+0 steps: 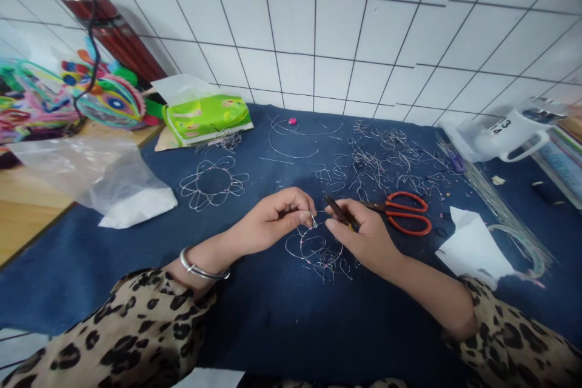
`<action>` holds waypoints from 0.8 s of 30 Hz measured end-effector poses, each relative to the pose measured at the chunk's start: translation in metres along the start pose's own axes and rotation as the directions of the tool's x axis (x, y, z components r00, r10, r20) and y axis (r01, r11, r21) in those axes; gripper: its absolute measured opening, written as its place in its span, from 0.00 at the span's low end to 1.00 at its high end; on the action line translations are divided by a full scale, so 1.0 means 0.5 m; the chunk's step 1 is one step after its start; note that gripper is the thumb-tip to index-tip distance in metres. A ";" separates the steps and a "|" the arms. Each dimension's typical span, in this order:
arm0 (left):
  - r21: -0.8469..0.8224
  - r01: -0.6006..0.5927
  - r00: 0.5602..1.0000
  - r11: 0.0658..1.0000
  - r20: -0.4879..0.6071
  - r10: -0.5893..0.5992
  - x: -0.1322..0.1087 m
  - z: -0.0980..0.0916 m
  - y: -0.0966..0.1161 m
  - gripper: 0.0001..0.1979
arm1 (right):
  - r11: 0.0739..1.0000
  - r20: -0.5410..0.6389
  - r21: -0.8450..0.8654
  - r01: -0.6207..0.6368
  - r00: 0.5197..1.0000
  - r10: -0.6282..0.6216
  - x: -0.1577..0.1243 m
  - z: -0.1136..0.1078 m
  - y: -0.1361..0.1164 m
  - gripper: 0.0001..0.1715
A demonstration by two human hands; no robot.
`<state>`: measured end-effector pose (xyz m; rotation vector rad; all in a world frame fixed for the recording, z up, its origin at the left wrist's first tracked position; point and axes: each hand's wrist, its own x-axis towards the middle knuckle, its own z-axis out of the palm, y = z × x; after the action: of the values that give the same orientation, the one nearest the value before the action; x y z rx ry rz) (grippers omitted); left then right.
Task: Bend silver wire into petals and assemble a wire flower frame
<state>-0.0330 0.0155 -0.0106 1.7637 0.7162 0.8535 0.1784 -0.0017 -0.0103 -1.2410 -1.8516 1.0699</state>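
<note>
Here's our blue-covered table (273,327): loose bent wires (373,160) heaped far right, one beaded wire flower (199,174) seemingly finished at left. The second wire piece (326,265), near centre, looks part-made. Our left hand (277,218) pinches its wire, grip together; our right hand (364,236) clasps dark pliers (336,208).

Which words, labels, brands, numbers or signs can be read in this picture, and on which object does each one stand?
"13": on the white mug, upper line.
"14": on the same mug, below it.
Too blurred to read: any print on the light-blue cover at the right edge.
The green packet shows printed marks, but no word I can make out.
I can read no brand name.
</note>
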 end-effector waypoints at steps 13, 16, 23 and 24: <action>-0.007 -0.052 0.992 0.999 0.111 0.052 -0.004 0.000 0.028 0.05 | 0.948 0.333 0.220 -0.230 0.931 0.148 0.031 -0.028 -0.004 0.14; -0.006 -0.077 0.989 0.997 0.122 0.077 -0.005 0.000 0.030 0.04 | 0.909 0.406 0.272 -0.316 0.894 0.189 0.034 -0.032 -0.007 0.13; 0.007 -0.097 0.984 0.995 0.152 0.095 -0.004 0.000 0.033 0.05 | 0.816 0.471 0.376 -0.440 0.849 0.241 0.030 -0.035 -0.009 0.12; 0.019 -0.100 0.982 0.995 0.162 0.096 -0.003 0.000 0.034 0.05 | 0.814 0.483 0.371 -0.446 0.842 0.241 0.030 -0.036 -0.010 0.12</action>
<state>-0.0326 0.0087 0.0051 1.8812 0.5411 0.7596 0.1866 0.0160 0.0033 -1.1355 -1.5134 1.9960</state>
